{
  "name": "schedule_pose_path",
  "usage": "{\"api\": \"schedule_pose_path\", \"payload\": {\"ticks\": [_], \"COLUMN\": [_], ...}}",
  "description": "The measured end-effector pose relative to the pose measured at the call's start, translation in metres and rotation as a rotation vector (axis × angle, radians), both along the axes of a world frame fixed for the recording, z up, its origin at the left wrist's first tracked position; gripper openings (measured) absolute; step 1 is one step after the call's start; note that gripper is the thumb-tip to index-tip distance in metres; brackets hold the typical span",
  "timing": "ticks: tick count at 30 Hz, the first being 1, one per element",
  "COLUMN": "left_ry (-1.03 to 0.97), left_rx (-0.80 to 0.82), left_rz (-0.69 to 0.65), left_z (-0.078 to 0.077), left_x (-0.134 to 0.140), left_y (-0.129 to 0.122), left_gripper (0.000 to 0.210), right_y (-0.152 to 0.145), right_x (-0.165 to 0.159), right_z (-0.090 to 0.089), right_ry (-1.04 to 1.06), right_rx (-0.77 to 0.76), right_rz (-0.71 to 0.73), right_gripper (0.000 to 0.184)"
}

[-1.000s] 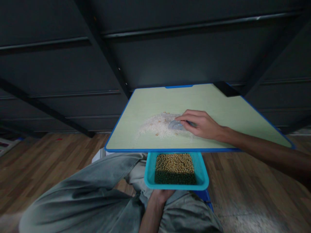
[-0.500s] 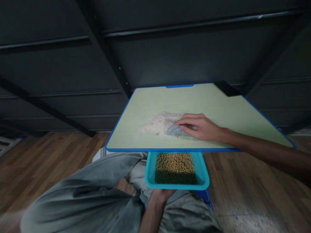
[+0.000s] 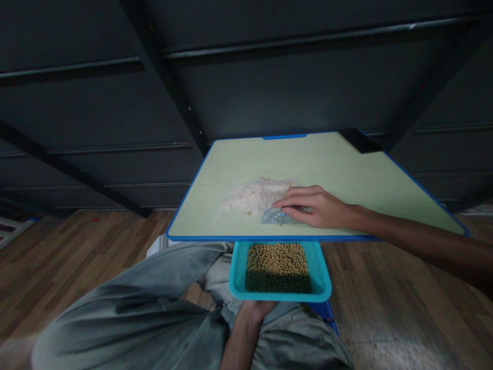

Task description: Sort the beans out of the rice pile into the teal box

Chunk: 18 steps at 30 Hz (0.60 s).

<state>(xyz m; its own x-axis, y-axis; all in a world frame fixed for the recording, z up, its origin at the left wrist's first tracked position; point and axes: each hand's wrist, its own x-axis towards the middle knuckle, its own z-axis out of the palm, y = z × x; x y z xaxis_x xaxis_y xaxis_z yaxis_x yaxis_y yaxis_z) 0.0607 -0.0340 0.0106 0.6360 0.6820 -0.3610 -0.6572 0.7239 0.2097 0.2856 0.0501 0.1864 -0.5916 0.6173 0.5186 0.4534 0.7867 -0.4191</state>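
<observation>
My right hand (image 3: pixel 314 206) is closed on a clear semicircular protractor (image 3: pixel 272 216), its flat edge low near the board. The protractor lies at the right end of a spread pile of white rice-like grains (image 3: pixel 244 198) on the pale green tabletop (image 3: pixel 246 154). A few yellowish beans are scattered in and around the grains, one beside the protractor's lower edge (image 3: pixel 279 224). Just below the table's front edge, a turquoise tray (image 3: pixel 321 272) holds many soybeans (image 3: pixel 281 259). My left hand (image 3: pixel 259 309) reaches under this tray and holds it from below; its fingers are hidden.
A black phone-like slab (image 3: pixel 360 141) lies at the table's far right corner. Blue trim (image 3: pixel 200 238) edges the tabletop. Dark metal panels (image 3: pixel 285 87) rise behind it. My crossed legs (image 3: pixel 146 308) are under the table on a wood-look floor (image 3: pixel 127 241).
My right hand has moved slightly toward me with the protractor, which now sits lower and a little further left. A bean shows by the far edge of the pile. The tray and left hand stay put.
</observation>
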Motion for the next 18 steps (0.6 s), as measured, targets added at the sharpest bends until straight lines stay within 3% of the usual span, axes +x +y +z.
{"api": "schedule_pose_path", "payload": {"ticks": [11,18], "left_ry": [-0.04,-0.018], "left_rx": [0.022,0.023], "left_rz": [0.0,0.005], "left_z": [0.003,0.02], "left_x": [0.0,0.005], "left_y": [0.0,0.001], "left_gripper": [0.036,0.037], "right_y": [-0.005,-0.007], "right_x": [-0.002,-0.003], "right_z": [0.001,0.003], "right_ry": [-0.034,-0.029], "right_rx": [-0.038,-0.064], "right_rz": [0.062,0.102], "right_gripper": [0.029,0.03]}}
